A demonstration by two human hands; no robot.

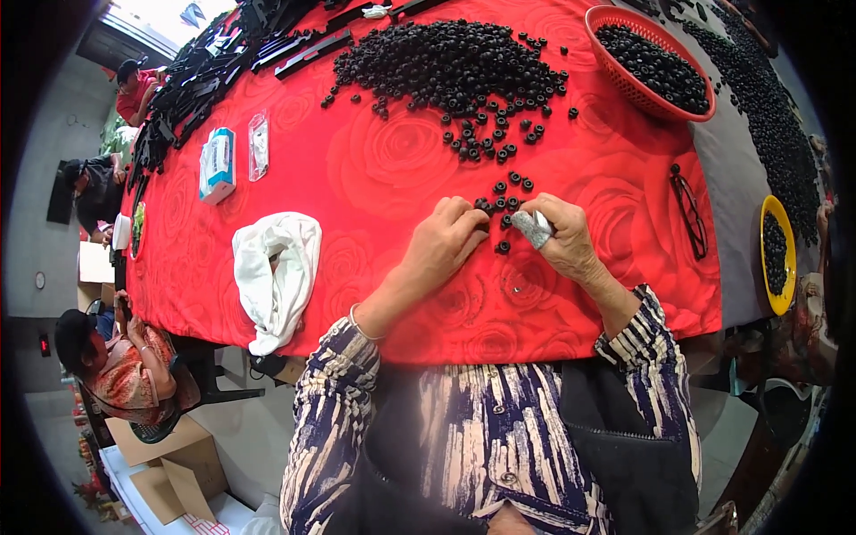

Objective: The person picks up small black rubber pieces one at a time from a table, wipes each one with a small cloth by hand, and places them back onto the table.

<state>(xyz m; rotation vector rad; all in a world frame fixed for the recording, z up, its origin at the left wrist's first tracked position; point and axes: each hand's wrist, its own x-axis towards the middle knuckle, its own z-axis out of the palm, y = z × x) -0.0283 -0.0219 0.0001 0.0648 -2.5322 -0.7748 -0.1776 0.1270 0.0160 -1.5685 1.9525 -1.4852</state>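
Note:
On the red rose-patterned tablecloth (pixel 374 160), my left hand (pixel 446 236) rests with its fingers bent and drawn together. Its fingertips meet a small black ring-shaped part (pixel 482 204); whether they pinch anything is hidden. Opposite it, my right hand (pixel 568 239) is closed around a short silver-grey object (pixel 535 229) that looks wrapped, its far end covered by the fingers. Several black round parts (pixel 514 178) with center holes lie between and just beyond both hands. One more black part (pixel 504 247) sits alone nearer to me.
A large black heap of parts (pixel 446 67) spreads beyond my hands, with a red basket (pixel 620 85) of them at far right. Black strips (pixel 214 80) pile at far left. A white cloth (pixel 276 281), tissue pack (pixel 217 167), glasses (pixel 688 209) and yellow tray (pixel 777 303) lie around.

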